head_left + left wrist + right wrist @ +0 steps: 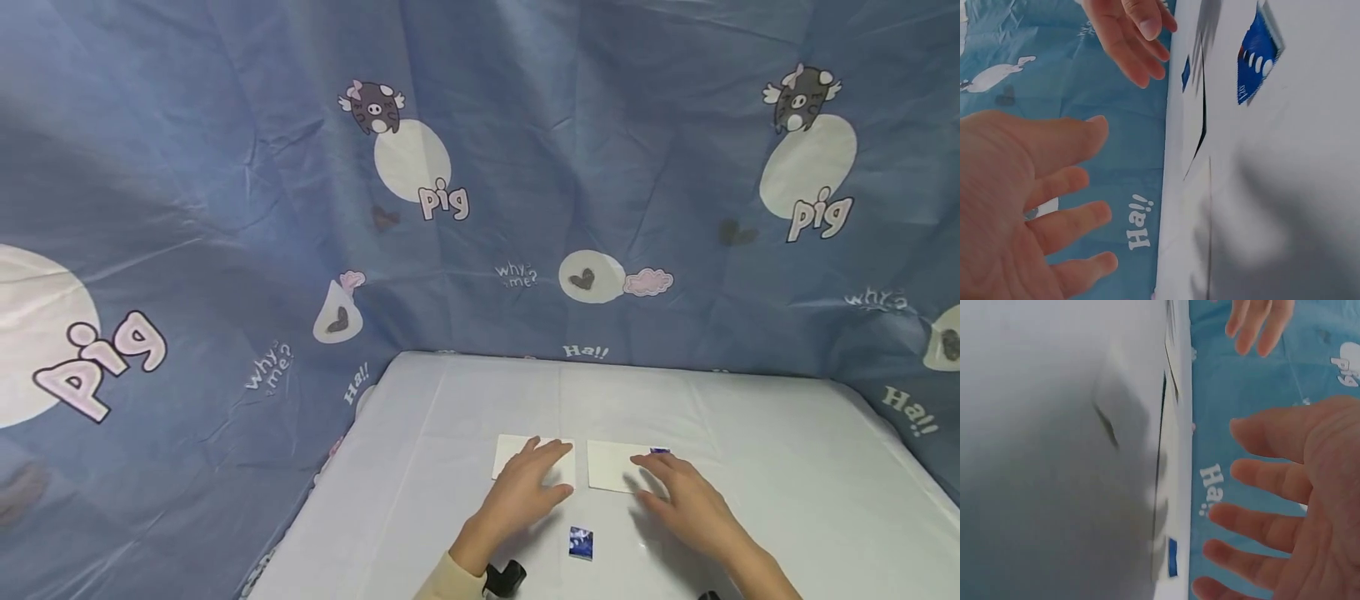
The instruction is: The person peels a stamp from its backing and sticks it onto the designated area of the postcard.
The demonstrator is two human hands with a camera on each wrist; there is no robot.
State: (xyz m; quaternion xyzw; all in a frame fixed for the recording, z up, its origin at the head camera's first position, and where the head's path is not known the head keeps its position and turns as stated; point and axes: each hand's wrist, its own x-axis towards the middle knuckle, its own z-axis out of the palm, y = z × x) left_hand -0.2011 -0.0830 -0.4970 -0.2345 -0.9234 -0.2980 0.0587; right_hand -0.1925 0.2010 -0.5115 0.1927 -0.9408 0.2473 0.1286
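Sleeve [452, 579] in pale fabric leads into the left hand [523, 490], which I see hovering, fingers apart and nothing held, over the left white card [510, 450]. Taking the near blue packet [581, 542] as my clock centre, that card sits at eleven o'clock, the right white card [609, 465] at one, and the right hand [684, 500] at two, likewise spread and unloaded. A second blue piece [1172, 557] shows by the right card's far corner; I cannot tell whether it rests on the card.

I judge the left card could skid if brushed, being thin on a smooth-looking worktop [420, 500]. Dropping the left hand carelessly could nudge the packet; on the right, that hand partly masks the second piece, so I might clip it unseen.

Curtain [225, 125] is creased blue cloth, pig-printed; the worktop's white covering is faintly wrinkled; both cards look flat and rectangular; the packet is small, slab-like and glossy.
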